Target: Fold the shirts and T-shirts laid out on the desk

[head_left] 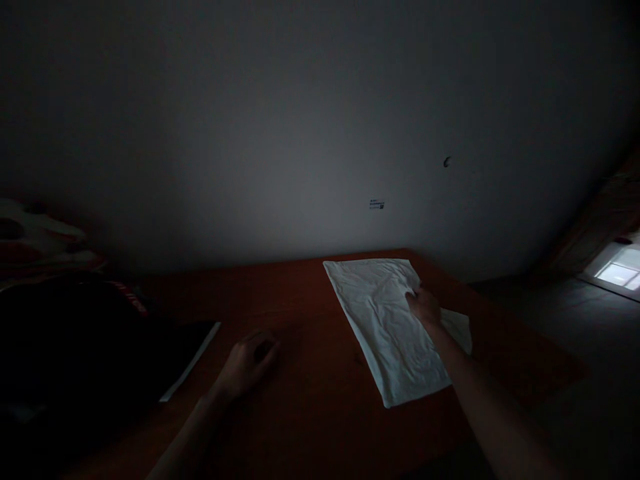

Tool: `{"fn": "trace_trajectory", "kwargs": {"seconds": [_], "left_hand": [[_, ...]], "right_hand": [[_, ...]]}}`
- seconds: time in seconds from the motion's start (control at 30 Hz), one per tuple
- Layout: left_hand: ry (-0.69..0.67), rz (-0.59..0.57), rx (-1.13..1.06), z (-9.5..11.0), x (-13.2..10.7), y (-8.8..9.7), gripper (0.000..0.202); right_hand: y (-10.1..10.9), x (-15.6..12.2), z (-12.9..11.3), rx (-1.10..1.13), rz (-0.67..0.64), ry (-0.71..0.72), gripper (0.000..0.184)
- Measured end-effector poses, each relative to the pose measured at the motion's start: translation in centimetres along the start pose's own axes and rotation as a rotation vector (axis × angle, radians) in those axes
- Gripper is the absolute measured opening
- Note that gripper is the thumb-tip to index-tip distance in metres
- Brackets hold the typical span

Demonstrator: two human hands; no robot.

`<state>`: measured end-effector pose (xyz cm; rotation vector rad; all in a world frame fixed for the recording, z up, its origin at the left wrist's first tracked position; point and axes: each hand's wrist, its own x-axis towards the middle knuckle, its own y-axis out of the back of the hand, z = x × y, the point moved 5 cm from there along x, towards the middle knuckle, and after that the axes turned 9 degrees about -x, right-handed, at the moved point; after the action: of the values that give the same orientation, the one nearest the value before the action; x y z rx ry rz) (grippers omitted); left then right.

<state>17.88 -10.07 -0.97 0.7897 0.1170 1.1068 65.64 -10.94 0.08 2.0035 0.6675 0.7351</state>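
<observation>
A folded white cloth [387,327] lies flat on the reddish-brown wooden table [310,400], towards its right side. My right hand [424,305] rests on the cloth near its right edge, fingers closed and pinching a bunch of the fabric. My left hand [247,363] sits on the bare tabletop left of the cloth, its fingers curled loosely with nothing visible in them. The room is very dim.
A dark bag or pile of black fabric [75,347] with a pale edge covers the table's left part. Pale and red things [35,240] lie at far left. A plain wall stands behind the table. A lit patch of floor [617,270] shows at right.
</observation>
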Motion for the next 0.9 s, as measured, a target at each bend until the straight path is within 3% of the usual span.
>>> {"fn": "trace_trajectory", "kwargs": {"seconds": [0.07,0.17,0.2,0.27,0.3,0.37,0.43,0.5,0.57,0.63,0.73,0.8,0.9], "left_hand": [[0.067,0.036,-0.058,-0.5,-0.1,0.1,0.032],[0.169,0.115,-0.253,-1.2,-0.3,0.5,0.040],[0.191,0.149,-0.337,-1.4,-0.3,0.7,0.044],[0.220,0.211,-0.503,-1.6,-0.4,1.0,0.053],[0.228,0.230,-0.566,-1.6,-0.4,1.1,0.057],[0.238,0.232,-0.621,-1.5,-0.4,1.1,0.062],[0.246,0.204,-0.583,-1.5,-0.5,0.9,0.065],[0.245,0.166,-0.509,-1.5,-0.6,0.6,0.068],[0.234,0.135,-0.448,-1.7,-0.6,0.2,0.067],[0.223,0.142,-0.415,-2.1,-0.6,0.2,0.060],[0.245,0.201,-0.460,-2.9,-0.4,0.7,0.048],[0.282,0.248,-0.549,-3.4,-0.4,1.2,0.047],[0.313,0.378,-0.670,-4.0,-0.4,2.2,0.052]], "right_hand": [[0.0,-1.2,-4.2,0.087,0.028,0.092,0.029],[0.0,-5.2,-11.4,0.242,-0.002,0.298,0.039],[0.1,-7.0,-13.7,0.313,-0.063,0.405,0.038],[0.2,-11.1,-18.0,0.573,-0.390,0.753,0.037],[0.4,-12.7,-19.2,0.649,-0.509,0.837,0.037],[0.6,-14.4,-19.8,0.715,-0.618,0.872,0.038],[0.1,-14.4,-18.9,0.630,-0.574,0.814,0.038],[-1.6,-14.2,-17.6,0.451,-0.572,0.816,0.047],[-3.7,-14.4,-16.4,0.285,-0.636,0.850,0.068],[-5.4,-14.9,-15.9,0.227,-0.663,0.857,0.075],[-6.3,-15.5,-16.4,0.271,-0.614,0.848,0.047],[-6.4,-15.9,-17.2,0.320,-0.655,0.856,0.027],[-5.9,-15.9,-18.5,0.482,-0.792,0.827,0.029]]}}
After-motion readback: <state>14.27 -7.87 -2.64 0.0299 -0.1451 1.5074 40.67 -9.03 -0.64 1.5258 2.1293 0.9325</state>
